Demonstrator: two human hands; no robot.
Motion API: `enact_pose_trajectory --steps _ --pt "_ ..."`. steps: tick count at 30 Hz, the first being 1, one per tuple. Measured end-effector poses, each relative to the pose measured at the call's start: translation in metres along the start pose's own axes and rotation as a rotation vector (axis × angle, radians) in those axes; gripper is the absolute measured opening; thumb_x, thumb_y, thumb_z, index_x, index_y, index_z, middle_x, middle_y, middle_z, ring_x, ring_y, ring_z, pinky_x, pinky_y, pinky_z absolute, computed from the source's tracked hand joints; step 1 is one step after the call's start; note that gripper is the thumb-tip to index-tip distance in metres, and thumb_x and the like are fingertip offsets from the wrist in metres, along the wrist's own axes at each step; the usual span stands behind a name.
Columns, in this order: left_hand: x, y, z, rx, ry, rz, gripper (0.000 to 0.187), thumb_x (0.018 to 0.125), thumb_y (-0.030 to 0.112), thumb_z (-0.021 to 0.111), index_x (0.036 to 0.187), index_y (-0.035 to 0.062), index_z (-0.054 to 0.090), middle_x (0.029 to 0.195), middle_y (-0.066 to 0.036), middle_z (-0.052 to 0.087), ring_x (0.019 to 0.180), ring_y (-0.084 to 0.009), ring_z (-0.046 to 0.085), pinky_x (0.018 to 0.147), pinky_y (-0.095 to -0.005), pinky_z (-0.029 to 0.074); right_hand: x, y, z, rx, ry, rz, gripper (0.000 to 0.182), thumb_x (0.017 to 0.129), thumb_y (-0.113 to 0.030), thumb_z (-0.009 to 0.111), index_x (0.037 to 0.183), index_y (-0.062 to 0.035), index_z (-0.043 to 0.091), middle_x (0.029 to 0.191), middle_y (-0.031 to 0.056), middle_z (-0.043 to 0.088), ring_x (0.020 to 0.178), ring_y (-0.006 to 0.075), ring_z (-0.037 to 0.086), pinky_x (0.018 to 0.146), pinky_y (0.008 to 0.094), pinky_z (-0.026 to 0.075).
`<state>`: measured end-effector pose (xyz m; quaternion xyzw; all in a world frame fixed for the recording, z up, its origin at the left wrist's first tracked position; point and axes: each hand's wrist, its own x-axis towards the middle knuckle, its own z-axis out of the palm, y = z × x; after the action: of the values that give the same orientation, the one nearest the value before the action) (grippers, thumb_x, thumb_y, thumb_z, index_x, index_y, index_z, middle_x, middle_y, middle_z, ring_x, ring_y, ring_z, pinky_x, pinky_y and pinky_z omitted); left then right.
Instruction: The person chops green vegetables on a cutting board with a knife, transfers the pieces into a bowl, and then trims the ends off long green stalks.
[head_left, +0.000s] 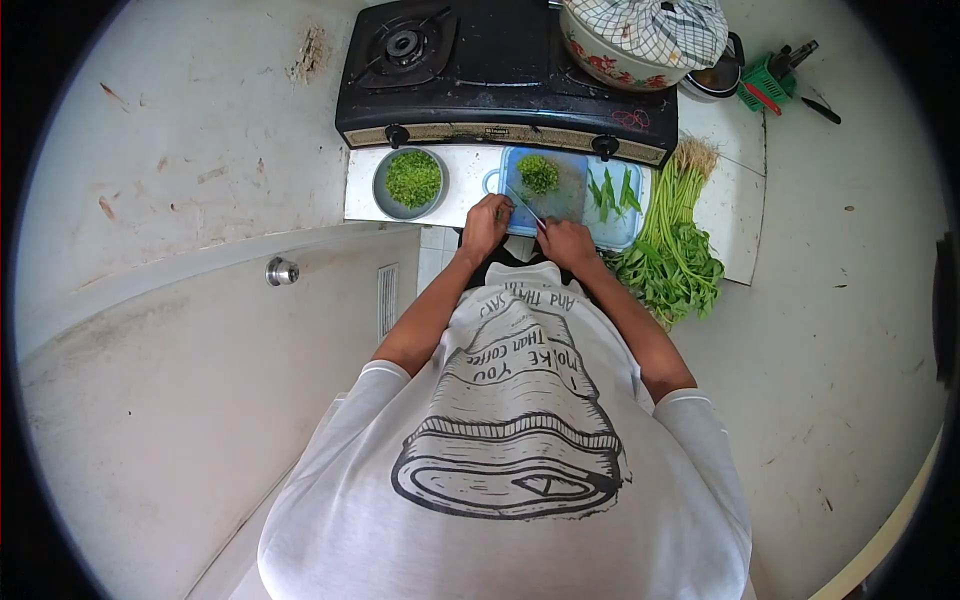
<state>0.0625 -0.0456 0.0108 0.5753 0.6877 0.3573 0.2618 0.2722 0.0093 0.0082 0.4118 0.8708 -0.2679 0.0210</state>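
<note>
My right hand [567, 245] grips a knife [527, 206] whose blade slants up and left over the blue cutting board [571, 196]. My left hand [487, 225] is closed at the board's left edge, close to the blade; whatever its fingers hold is too small to make out. A pile of finely chopped greens [538, 174] lies on the board beyond the blade. Several green pods or leaf pieces [614, 192] rest at the board's right side. To the left stands a grey bowl [378, 187] filled with chopped greens [413, 178].
A large bunch of leafy greens with roots [675, 245] lies right of the board. Behind is a black gas stove [500, 95], carrying a floral pot [610, 68] under a checked cloth [650, 25]. A green basket [765, 85] with utensils and a dark knife [822, 110] are farther right.
</note>
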Motion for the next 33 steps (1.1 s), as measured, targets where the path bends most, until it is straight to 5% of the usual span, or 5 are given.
enact_pose_trajectory --steps 33 --pt "-0.009 -0.005 -0.001 0.053 -0.024 -0.003 0.011 0.090 0.001 0.069 0.099 0.0015 0.075 0.093 -0.018 0.067 0.086 -0.0379 0.068 0.078 -0.0434 0.055 0.006 -0.012 0.005 -0.024 -0.045 -0.047 0.034 0.098 -0.032 0.058 0.096 0.0010 0.068 0.082 0.0221 0.075 0.076 0.0389 0.075 0.069 0.0505 0.059"
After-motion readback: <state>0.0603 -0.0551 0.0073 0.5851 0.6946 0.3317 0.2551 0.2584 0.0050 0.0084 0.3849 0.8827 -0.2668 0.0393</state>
